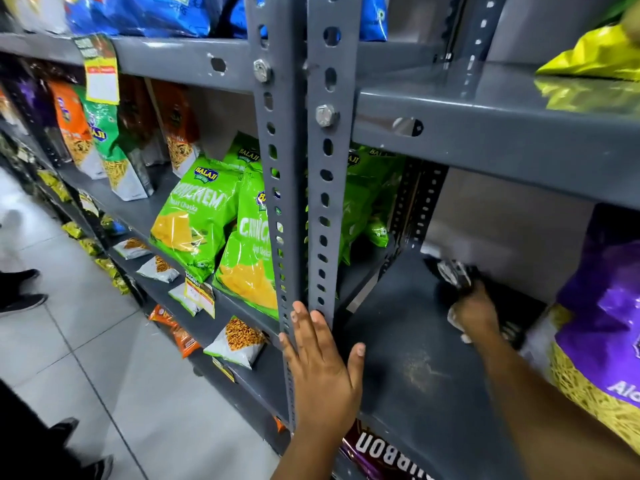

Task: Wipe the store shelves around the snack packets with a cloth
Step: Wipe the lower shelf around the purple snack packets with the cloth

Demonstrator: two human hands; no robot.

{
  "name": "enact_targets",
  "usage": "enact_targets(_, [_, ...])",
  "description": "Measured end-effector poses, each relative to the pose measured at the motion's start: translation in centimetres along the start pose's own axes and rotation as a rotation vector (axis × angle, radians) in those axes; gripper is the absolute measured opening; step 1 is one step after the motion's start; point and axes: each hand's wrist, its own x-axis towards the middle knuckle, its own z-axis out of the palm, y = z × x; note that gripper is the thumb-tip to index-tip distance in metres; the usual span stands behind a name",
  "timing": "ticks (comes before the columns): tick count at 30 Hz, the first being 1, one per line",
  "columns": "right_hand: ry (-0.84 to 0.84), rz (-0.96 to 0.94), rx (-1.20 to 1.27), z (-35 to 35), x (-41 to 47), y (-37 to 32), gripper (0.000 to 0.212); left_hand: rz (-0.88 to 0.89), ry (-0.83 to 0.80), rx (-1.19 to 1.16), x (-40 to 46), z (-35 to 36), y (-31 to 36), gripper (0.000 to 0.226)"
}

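Right hand (474, 308), lower right of centre, reaches deep into the grey steel shelf bay (408, 341), fingers clenched on a crumpled dark cloth with pale patches (457, 271). The cloth is motion-blurred, so I can't tell how much of it is flat on the metal. Left hand (323, 368), bottom centre, is released: palm and fingers spread flat against the grey perforated steel upright (318, 202), gripping nothing, looks like bracing.

Step in hand, as I read it: wiping the bare back part of this bay.

How to do it well:
- There's a dusty, scuffed patch (420, 370) on the shelf between the two hands, nearer the front edge. Pull strokes from the back wall forward so they cross it; don't push grit into the rear corner.
- Flatten the cloth under the palm rather than keeping it balled. More contact, fewer passes.
- The purple snack packet with yellow noodle print (602, 341) stands just beside the right forearm at the right edge. Wipe up to its base; shift it only if dust runs under it.
- The green Balaji chip packets (194, 216) sit left of the upright in the next bay, well apart from the cloth. Do that bay separately.
- Keep the left hand on the post for balance on the deep reach.
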Motion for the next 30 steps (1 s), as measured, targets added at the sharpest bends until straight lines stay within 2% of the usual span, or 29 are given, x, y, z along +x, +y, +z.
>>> enact_targets(2, [-0.114, -0.116, -0.318, 1.3, 1.2, 1.0, 0.052, -0.002, -0.007, 0.008, -0.1, 0.0, -0.1, 0.069])
enact_targets(4, [-0.118, -0.267, -0.501, 3.1, 0.9, 0.8, 0.055, -0.001, -0.004, 0.013, -0.1, 0.1, -0.2, 0.069])
enact_targets(10, [-0.182, -0.726, -0.391, 4.1, -6.5, -1.0, 0.041, 0.004, -0.022, 0.029, -0.1, -0.2, -0.3, 0.072])
enact_targets(12, [-0.232, -0.788, -0.404, 3.9, -8.6, 0.3, 0.038, 0.002, -0.048, 0.027, -0.1, -0.4, -0.2, 0.073])
enact_targets(14, [-0.286, -0.799, -0.359, 3.3, -10.0, 1.5, 0.035, 0.007, -0.067, 0.021, -0.1, -0.7, -0.1, 0.073])
enact_targets(15, [-0.333, -0.753, -0.252, 2.7, -10.4, 1.5, 0.033, 0.012, -0.079, 0.026, -0.1, -0.9, -0.2, 0.073])
enact_targets(17, [-0.382, -0.525, 0.027, 1.3, -10.1, 0.5, 0.025, 0.04, -0.102, 0.044, -0.2, -1.1, -0.7, 0.071])
enact_targets(18, [-0.316, -0.433, 0.12, 0.9, -8.9, 0.2, 0.022, 0.062, -0.106, 0.059, -0.2, -1.2, -1.1, 0.071])
enact_targets(20, [-0.143, -0.351, 0.062, 0.7, -5.9, 0.1, 0.026, 0.12, -0.113, 0.111, 0.0, -1.4, -2.0, 0.069])
enact_targets(21, [-0.144, -0.341, -0.071, 1.0, -5.0, 0.4, 0.033, 0.156, -0.115, 0.135, 0.1, -1.5, -2.4, 0.068])
enact_targets(23, [-0.168, -0.46, -0.325, 2.4, -5.2, 0.8, 0.039, 0.206, -0.123, 0.159, 0.3, -1.7, -3.1, 0.068])
enact_targets(24, [-0.179, -0.529, -0.354, 3.2, -6.1, 1.0, 0.038, 0.216, -0.123, 0.151, 0.3, -1.7, -3.3, 0.068])
enact_targets(27, [-0.249, -0.694, -0.349, 3.6, -10.8, 1.3, 0.04, 0.202, -0.122, 0.087, 0.3, -1.4, -3.1, 0.069])
enact_targets(30, [-0.452, -0.648, -0.19, 2.1, -11.8, 2.2, 0.039, 0.203, -0.124, 0.065, 0.2, -1.3, -3.0, 0.069])
